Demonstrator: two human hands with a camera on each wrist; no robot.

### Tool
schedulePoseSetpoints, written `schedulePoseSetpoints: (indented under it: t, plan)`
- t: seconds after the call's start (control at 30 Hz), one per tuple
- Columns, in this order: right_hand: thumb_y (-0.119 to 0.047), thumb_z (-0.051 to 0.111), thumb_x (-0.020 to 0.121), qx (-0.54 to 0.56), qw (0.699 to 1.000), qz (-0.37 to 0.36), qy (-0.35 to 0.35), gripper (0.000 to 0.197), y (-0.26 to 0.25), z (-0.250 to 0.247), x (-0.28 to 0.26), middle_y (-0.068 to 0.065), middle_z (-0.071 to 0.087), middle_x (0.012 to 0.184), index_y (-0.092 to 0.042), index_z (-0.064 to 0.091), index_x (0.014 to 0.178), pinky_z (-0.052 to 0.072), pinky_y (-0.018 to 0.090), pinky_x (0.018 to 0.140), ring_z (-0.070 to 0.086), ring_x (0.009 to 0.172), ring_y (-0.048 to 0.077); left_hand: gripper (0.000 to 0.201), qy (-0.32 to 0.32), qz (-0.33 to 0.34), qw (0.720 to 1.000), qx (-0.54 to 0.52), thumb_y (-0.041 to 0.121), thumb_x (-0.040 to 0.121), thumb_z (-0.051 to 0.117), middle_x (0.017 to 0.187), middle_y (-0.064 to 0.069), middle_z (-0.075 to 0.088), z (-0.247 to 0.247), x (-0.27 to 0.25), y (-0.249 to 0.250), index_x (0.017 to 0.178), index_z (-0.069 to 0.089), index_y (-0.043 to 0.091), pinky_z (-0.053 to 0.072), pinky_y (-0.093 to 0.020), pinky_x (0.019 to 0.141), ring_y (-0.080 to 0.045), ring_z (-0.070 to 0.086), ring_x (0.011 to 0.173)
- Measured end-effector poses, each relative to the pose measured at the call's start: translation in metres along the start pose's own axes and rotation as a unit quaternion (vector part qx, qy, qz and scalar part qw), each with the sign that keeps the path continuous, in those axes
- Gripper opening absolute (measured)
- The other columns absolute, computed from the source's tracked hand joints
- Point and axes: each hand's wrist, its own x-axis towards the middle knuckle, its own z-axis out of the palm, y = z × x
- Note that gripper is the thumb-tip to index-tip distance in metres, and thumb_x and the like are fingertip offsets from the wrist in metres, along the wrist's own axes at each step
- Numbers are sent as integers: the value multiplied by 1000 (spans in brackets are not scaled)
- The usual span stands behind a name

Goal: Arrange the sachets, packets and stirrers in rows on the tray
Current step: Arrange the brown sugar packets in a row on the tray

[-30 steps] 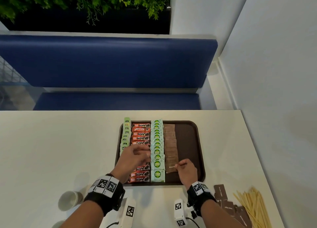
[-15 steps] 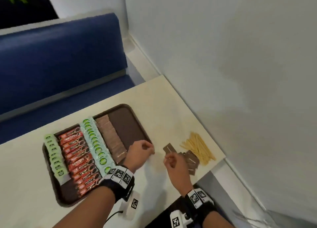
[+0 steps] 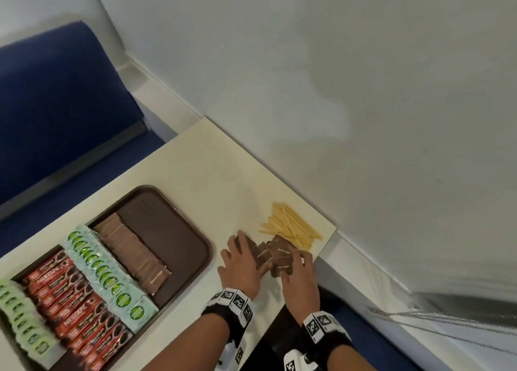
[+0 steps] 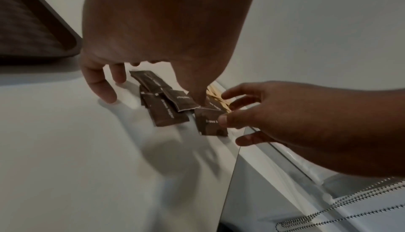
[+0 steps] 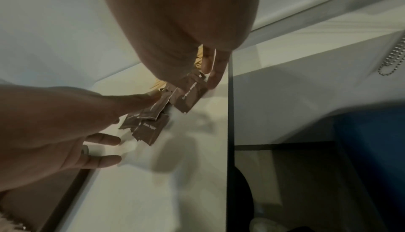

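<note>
Right hand has its grip on one brown sachet, thumb and fingertips pinching its edge, at the near right corner of the bench. Left hand is spread, fingers straight, thumb tip pressing down on the loose sachets, holding nothing. That little pile sits just off the tray, to its right, with the stirrers fanned out just beyond, touching the far sachets.

On the tray there are already rows: pale green packets at the far left, red ones, green-dot sachets, then a brown row with bare tray to its right.

These sachets look light and flat, paper skins with a bit of give, so they'll slide on the smooth bench and overlap readily. I'd say the crimped short end is the place to pinch; squeezing the belly would only bow it. Lifting one off a heap may drag its neighbour along, so that steadying left thumb makes sense. The pinched one lies right by the bench edge, and a careless flick could send it over. The stirrers, thin and stiff, would roll and scatter; better gathered as a bunch around the middle.
</note>
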Motion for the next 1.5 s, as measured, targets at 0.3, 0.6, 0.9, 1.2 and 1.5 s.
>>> schedulePoseSetpoints:
  t: [0.3, 0.6, 0.9, 1.2, 1.5]
  plan:
    - [-8, 68, 97, -116, 991, -7, -61, 80, -5, 10, 13, 3, 15, 158, -28, 25, 161, 59, 36, 96, 35, 139, 29, 91, 14, 55, 998, 40, 32, 99, 71, 156, -6, 25, 0, 7, -12, 167, 10, 25, 58, -43, 92, -33, 36, 134]
    - [-26, 75, 94, -137, 988, -47, -55, 63, -13, 14, 11, -4, 31, 159, -21, 41, 146, 43, 36, 113, 33, 138, 24, 65, -2, 94, 995, -42, 12, 90, 80, 155, -2, 24, -1, 0, -34, 145, 49, 28, 52, -35, 105, -28, 32, 138]
    - [-28, 73, 89, -89, 988, -10, -123, 76, -22, 22, 25, 3, 33, 142, -25, 32, 153, 40, 39, 110, 34, 129, 28, 73, -28, 81, 985, -148, -3, 85, 77, 138, -2, 37, 9, -1, -43, 148, 47, 19, 50, -27, 107, -22, 47, 127]
    - [-16, 78, 82, 71, 987, 29, -144, 50, -10, 30, 32, -8, 66, 107, -35, 42, 112, 53, 26, 80, 66, 97, 18, 49, 2, 95, 967, -236, -1, 100, 56, 118, 8, 64, 10, -20, -61, 134, 58, 34, 56, -21, 85, -7, 67, 97]
    - [-8, 79, 87, 86, 972, -13, -220, 71, -13, 13, 47, -13, 68, 122, -34, 44, 143, 53, 24, 100, 66, 112, 3, 47, 10, 18, 932, -363, -8, 98, 67, 115, 14, 69, -23, -39, -75, 132, 59, 24, 51, -4, 71, 20, 65, 90]
